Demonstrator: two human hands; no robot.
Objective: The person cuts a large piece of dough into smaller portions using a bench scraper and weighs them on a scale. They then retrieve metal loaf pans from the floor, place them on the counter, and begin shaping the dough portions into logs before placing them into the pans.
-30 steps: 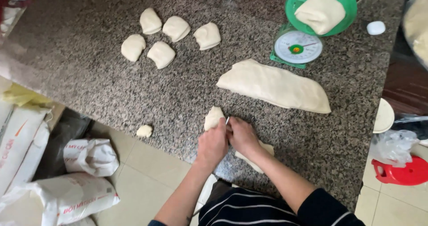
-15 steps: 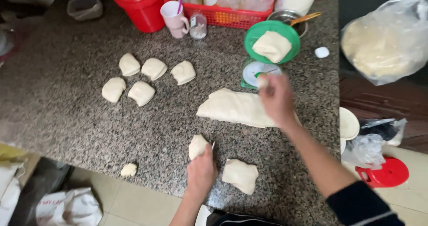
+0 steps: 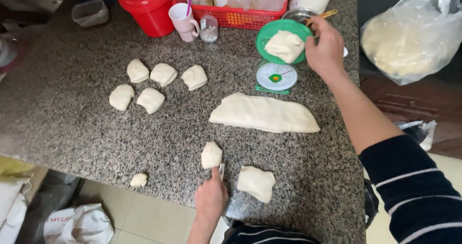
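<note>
On the speckled granite counter (image 3: 72, 128), I see the long soft dough slab (image 3: 264, 114) lying left to right below the green scale (image 3: 275, 75). My right hand (image 3: 326, 46) has risen from the slab to the scale pan's rim, fingers curled beside its dough portion (image 3: 285, 45). My left hand (image 3: 211, 198) grips a scraper (image 3: 222, 169) against a small lump (image 3: 211, 155).

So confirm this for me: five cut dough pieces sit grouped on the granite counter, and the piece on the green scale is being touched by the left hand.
Wrong hand. In the head view the right hand is at the rim of the green scale holding the dough piece. The left hand rests low on the granite counter by a small dough lump. The five cut dough pieces are grouped as stated.
</note>
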